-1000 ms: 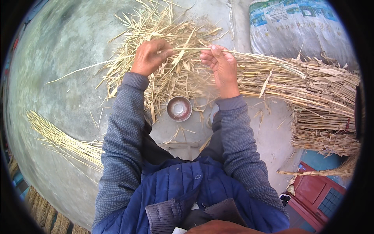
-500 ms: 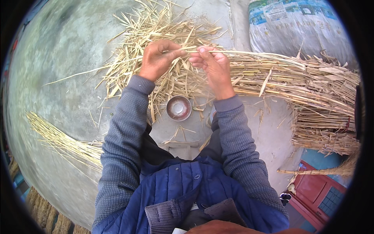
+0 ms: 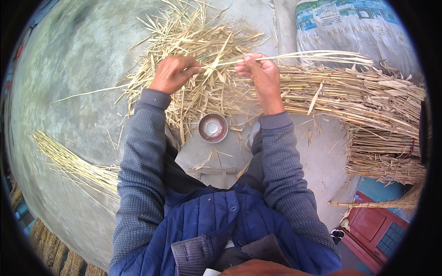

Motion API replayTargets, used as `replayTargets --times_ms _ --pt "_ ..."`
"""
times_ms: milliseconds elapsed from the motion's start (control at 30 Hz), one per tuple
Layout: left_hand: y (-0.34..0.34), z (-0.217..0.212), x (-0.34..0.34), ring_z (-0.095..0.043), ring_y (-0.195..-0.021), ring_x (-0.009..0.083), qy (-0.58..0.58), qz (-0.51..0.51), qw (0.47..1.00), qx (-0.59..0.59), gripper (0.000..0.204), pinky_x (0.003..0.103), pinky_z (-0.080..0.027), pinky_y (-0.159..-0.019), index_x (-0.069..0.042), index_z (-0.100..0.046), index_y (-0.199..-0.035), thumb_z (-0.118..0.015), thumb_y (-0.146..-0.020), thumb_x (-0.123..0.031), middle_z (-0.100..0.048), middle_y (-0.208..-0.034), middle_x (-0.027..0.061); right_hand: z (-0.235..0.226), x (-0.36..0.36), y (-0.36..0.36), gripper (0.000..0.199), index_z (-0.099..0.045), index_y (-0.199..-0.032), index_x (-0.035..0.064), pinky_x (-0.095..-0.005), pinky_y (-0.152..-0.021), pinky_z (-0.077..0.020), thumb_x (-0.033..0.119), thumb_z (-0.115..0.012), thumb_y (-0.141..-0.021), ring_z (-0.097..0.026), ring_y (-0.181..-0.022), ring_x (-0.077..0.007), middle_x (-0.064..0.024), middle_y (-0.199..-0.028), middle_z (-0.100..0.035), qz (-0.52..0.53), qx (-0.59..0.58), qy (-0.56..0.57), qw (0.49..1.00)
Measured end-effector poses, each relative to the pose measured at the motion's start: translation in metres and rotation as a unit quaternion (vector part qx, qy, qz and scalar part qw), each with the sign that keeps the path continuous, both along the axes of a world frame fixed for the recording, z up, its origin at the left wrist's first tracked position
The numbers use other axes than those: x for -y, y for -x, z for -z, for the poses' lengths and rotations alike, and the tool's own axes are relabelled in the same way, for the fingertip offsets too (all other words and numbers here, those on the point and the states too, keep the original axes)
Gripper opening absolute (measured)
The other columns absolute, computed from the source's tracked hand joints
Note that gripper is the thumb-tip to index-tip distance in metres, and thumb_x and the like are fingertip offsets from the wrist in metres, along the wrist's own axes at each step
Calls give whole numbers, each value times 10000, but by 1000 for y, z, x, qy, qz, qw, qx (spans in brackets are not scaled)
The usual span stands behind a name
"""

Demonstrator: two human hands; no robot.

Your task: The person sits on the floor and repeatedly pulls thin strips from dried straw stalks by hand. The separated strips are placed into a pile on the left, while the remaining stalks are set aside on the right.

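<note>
A thin, pale straw stalk (image 3: 301, 54) runs across in front of me, over the heap of dry leaves. My right hand (image 3: 264, 80) is closed round it, thumb and fingers pinching, and its long leafy end sticks out to the right. My left hand (image 3: 174, 73) is closed in a pinch at the stalk's left end, knuckles up. Whether a loose leaf sheath is also between those fingertips is hard to make out. Below the hands lies a heap of dry leaf strips (image 3: 198, 99). A small metal bowl (image 3: 213, 128) stands between my feet.
To the right lies a thick bundle of unpeeled stalks (image 3: 331, 94), with more stacked bundles (image 3: 382, 156) beside it. Behind them rests a white and blue sack (image 3: 350, 41). A sheaf of pale stalks (image 3: 76, 163) lies on the concrete floor (image 3: 69, 119) at left.
My hands have drawn apart, the left one leftward and slightly down, the right one a little rightward. The stalk's right end has lifted and its strands fan out.
</note>
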State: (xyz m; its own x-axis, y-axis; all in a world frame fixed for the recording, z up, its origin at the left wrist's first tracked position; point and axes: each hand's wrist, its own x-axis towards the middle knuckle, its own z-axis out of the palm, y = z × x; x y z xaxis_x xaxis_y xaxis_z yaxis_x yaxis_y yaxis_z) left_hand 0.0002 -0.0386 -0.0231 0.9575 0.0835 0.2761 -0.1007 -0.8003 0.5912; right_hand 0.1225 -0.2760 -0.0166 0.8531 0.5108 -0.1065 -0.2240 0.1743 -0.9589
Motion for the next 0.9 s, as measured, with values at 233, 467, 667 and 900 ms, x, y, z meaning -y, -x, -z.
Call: replayTargets --times_ms 233,467,667,900 --pt "-2 -11 20 -654 -742 316 -11 1 1000 -10 209 420 -515 -662 -88 -711 -881 -712 -872 -297 -671 -769 122 4 -11 10 165 -600 -1024 -23 -239 -653 -588 56 -703 -923 -710 -753 -151 -113 -885 -703 -15 9 4 1000" --pt "6 -18 25 -617 -686 305 -60 9 998 -1 196 429 -484 -607 -77 -653 -803 -733 -848 -250 -639 -685 102 7 -4 10 142 -635 -999 19 -250 -667 -563 80 -720 -903 -693 -746 -129 -78 -858 -702 -51 71 56 995" --pt "17 1 24 -622 -717 346 -113 48 991 -49 184 461 -480 -629 -69 -625 -797 -740 -812 -212 -630 -694 136 13 -5 22 184 -698 -926 42 -417 -710 -538 144 -649 -782 -685 -763 -297 -124 -785 -688 -99 280 357 886" --pt "61 24 -35 -649 -760 352 -142 -8 983 -117 181 436 -493 -641 -60 -624 -838 -742 -821 -197 -659 -772 138 30 3 -16 443 -614 -1250 34 -452 -876 -525 111 -615 -813 -669 -1024 -356 -196 -1067 -694 -165 347 554 739"
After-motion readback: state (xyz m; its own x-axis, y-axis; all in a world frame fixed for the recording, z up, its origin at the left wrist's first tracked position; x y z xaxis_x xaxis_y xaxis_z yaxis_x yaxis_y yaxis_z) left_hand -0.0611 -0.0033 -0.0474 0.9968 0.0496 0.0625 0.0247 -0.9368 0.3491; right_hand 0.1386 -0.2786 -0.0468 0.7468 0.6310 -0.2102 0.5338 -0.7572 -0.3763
